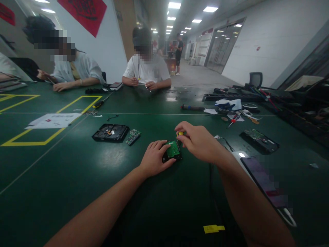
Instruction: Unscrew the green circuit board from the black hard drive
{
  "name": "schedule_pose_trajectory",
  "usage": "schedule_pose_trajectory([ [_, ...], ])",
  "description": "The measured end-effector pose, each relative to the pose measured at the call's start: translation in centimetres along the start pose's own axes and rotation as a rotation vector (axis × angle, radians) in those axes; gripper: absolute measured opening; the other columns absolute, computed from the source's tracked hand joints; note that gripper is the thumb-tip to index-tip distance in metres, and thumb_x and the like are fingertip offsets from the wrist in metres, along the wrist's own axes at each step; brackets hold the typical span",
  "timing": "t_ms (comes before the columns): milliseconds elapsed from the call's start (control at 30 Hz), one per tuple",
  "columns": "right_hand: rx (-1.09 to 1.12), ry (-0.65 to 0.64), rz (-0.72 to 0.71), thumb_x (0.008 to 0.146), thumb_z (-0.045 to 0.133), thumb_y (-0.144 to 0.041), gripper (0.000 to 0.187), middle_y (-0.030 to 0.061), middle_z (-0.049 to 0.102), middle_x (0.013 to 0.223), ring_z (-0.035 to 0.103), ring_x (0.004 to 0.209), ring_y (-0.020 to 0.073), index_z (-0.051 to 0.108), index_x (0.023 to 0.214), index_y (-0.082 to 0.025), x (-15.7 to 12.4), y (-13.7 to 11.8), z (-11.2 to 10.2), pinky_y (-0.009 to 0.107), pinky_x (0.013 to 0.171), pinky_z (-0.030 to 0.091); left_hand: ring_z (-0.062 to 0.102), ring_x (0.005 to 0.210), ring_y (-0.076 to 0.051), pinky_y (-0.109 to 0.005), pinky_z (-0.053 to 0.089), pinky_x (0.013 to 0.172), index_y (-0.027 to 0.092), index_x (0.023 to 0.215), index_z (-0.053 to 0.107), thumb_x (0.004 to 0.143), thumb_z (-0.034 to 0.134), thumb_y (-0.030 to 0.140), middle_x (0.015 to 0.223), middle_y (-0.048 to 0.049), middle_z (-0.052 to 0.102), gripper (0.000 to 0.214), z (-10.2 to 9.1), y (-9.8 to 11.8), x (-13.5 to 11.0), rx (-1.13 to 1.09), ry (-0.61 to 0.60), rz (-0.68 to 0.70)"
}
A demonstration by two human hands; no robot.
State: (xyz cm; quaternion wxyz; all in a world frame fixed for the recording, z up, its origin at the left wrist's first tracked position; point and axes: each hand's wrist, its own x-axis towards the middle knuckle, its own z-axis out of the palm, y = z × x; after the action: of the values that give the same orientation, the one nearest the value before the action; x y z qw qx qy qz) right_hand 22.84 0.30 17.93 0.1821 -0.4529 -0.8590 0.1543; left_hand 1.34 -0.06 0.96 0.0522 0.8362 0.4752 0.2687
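A small hard drive (166, 159) with a green circuit board (173, 149) facing up lies on the table in front of me. My left hand (155, 158) grips it from the left, thumb along the near edge and fingers over the far edge. Above the drive's right end, my right hand (199, 142) pinches the yellow handle of a screwdriver (181, 133) held upright. Its tip is too small to make out. To the left lie a larger black drive casing (111, 132) with small bits on it and a loose circuit board (133, 137).
At right are another hard drive (260, 140), a phone (264, 181) and a red screwdriver (233, 120). Further back lie gloves (228, 104) and cables. A yellow-black screwdriver (100, 102) and paper sheets (53, 120) are at left. Two people sit across the green table (77, 192).
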Motion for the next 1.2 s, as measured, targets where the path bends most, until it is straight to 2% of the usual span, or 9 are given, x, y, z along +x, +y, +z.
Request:
schedule_pose_trajectory([
  [100,-0.013,-0.002,-0.028,0.101,0.054,-0.018,0.017,0.0086,0.076,0.106,0.068,0.09,0.0215,0.063,0.115,-0.019,-0.2,0.1,0.1,0.033,0.081,0.046,0.056,0.135,-0.037,-0.059,0.044,0.115,0.026,0.139,0.063,0.092,0.067,0.064,0.147,-0.0128,0.06,0.061,-0.1,0.1,0.0,-0.007,0.004,-0.005],
  [233,-0.019,0.039,-0.138,0.1,0.052,-0.013,0.017,0.0108,0.071,0.111,0.064,0.107,0.0233,0.066,0.108,-0.017,-0.1,0.4,0.1,0.034,0.095,0.045,0.056,0.134,-0.036,-0.059,0.044,0.115,0.026,0.139,0.062,0.092,0.069,0.063,0.147,-0.0126,0.06,0.061,0.1,-0.1,0.0,-0.001,0.01,0.001],
  [400,-0.019,0.075,-0.114,0.103,0.056,-0.021,0.016,0.0074,0.073,0.098,0.065,0.091,0.0207,0.07,0.097,-0.018,0.2,0.3,0.0,0.033,0.084,0.044,0.056,0.135,-0.036,-0.059,0.044,0.116,0.025,0.141,0.062,0.094,0.066,0.064,0.147,-0.0129,0.06,0.061,0.4,-0.3,-0.2,0.006,0.022,0.018],
  [500,-0.005,0.103,-0.089,0.099,0.061,-0.018,0.01,0.0069,0.076,0.102,0.066,0.087,0.0195,0.07,0.104,-0.018,0.1,0.1,-0.1,0.031,0.08,0.044,0.055,0.137,-0.037,-0.058,0.043,0.117,0.024,0.142,0.062,0.095,0.065,0.063,0.148,-0.0137,0.06,0.061,0.5,-0.3,-0.3,0.026,0.027,0.027],
  [600,0.0,0.106,-0.056,0.097,0.062,-0.017,0.012,0.0059,0.077,0.098,0.066,0.081,0.0184,0.069,0.106,-0.017,-0.1,0.1,-0.3,0.031,0.077,0.043,0.054,0.137,-0.037,-0.058,0.043,0.117,0.022,0.143,0.062,0.096,0.064,0.064,0.148,-0.0148,0.06,0.063,0.6,-0.3,-0.3,0.04,0.023,0.029],
  [867,-0.063,0.12,-0.128,0.093,0.061,-0.012,0.014,0.0068,0.075,0.101,0.065,0.085,0.0195,0.072,0.101,-0.019,0.0,1.3,-0.8,0.032,0.08,0.044,0.056,0.136,-0.036,-0.057,0.044,0.116,0.021,0.141,0.063,0.095,0.064,0.064,0.147,-0.0148,0.06,0.063,0.3,-0.2,-0.2,0.051,0.016,0.027],
  [1133,-0.115,0.163,-0.091,0.091,0.057,-0.008,0.019,0.0077,0.075,0.096,0.065,0.085,0.0214,0.071,0.102,-0.016,0.2,1.1,-0.6,0.033,0.079,0.043,0.055,0.136,-0.035,-0.057,0.043,0.117,0.022,0.142,0.062,0.095,0.064,0.065,0.147,-0.0139,0.061,0.063,0.2,-0.1,-0.2,0.045,0.003,0.022],
  [1200,-0.113,0.166,-0.082,0.093,0.059,-0.013,0.013,0.0066,0.074,0.092,0.064,0.082,0.0204,0.071,0.098,-0.017,0.3,1.1,-0.5,0.033,0.078,0.043,0.055,0.137,-0.035,-0.056,0.043,0.117,0.022,0.142,0.062,0.095,0.064,0.066,0.147,-0.0141,0.061,0.064,0.2,-0.1,-0.2,0.05,0.005,0.019],
])
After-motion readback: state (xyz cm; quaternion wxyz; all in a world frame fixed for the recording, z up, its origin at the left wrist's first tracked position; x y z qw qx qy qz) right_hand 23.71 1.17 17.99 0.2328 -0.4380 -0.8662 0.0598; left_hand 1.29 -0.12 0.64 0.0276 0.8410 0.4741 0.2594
